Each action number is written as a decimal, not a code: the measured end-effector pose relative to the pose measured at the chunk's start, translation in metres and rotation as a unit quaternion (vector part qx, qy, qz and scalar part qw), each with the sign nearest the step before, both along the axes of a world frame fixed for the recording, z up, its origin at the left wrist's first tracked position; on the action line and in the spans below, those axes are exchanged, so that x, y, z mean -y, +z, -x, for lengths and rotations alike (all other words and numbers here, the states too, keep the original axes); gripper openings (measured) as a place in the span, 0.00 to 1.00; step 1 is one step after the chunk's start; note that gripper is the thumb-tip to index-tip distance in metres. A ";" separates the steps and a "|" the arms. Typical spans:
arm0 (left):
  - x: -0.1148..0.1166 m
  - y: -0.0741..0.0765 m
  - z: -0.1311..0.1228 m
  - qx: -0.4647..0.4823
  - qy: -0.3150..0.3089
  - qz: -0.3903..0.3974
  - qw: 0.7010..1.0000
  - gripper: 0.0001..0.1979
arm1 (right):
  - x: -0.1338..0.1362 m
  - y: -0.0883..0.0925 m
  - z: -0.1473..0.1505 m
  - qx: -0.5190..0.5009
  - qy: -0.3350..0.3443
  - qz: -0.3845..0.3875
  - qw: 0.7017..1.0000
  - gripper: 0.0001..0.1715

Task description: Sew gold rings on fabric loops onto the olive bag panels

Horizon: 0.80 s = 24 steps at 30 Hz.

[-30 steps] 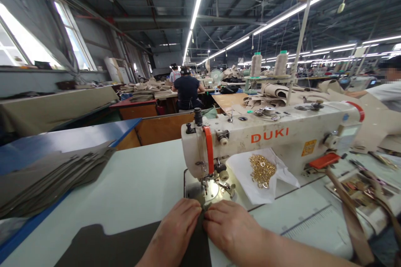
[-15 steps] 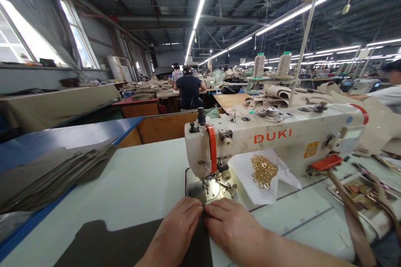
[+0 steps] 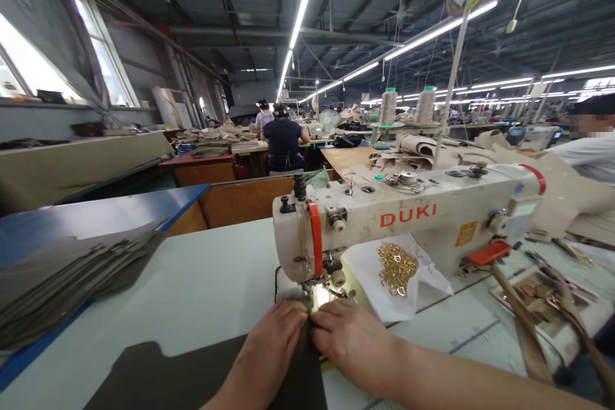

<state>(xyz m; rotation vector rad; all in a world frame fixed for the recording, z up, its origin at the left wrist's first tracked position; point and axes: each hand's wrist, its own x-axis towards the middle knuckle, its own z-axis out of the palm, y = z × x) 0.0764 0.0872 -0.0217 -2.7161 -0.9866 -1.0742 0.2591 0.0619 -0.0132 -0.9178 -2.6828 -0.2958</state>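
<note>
In the head view, a dark grey-brown fabric panel (image 3: 192,375) lies flat on the pale table, its front edge by the sewing machine's (image 3: 408,221) needle area. My left hand (image 3: 271,349) rests on that panel with fingers pinched together at its corner. From the other side my right hand (image 3: 353,336) closes its fingertips on the same corner, nearly touching the left fingertips. The exact grip is partly hidden under both hands. Just ahead of them, a small light shines on the metal needle plate (image 3: 323,295).
Gold metal rings (image 3: 396,269) are heaped on a white sheet (image 3: 362,262) under the machine arm. At left lies a stack of dark panels (image 3: 81,269). A tray (image 3: 533,295) of small parts with straps sits at right. Co-workers (image 3: 283,141) are seated farther off.
The camera view has turned slightly right, so the machine sits further left in the picture. Both hands have edged closer to the needle with the fabric panel.
</note>
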 end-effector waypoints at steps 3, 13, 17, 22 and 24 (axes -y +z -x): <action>-0.009 0.002 -0.004 -0.006 0.001 0.001 1.000 0.11 | -0.008 -0.001 -0.003 -0.004 -0.009 -0.001 1.000 0.05; -0.021 0.006 -0.006 0.012 0.023 0.060 0.998 0.11 | -0.020 -0.006 -0.004 -0.025 -0.003 0.031 0.999 0.05; -0.023 0.008 -0.005 0.012 0.022 0.066 0.998 0.11 | -0.021 -0.006 -0.005 -0.024 -0.008 0.036 0.999 0.04; -0.024 0.009 -0.004 0.021 0.020 0.061 0.998 0.12 | -0.020 -0.003 -0.003 -0.016 -0.018 0.031 0.999 0.04; -0.025 0.009 -0.004 0.019 0.013 0.061 0.998 0.12 | -0.019 -0.001 -0.002 -0.011 -0.025 0.028 0.999 0.04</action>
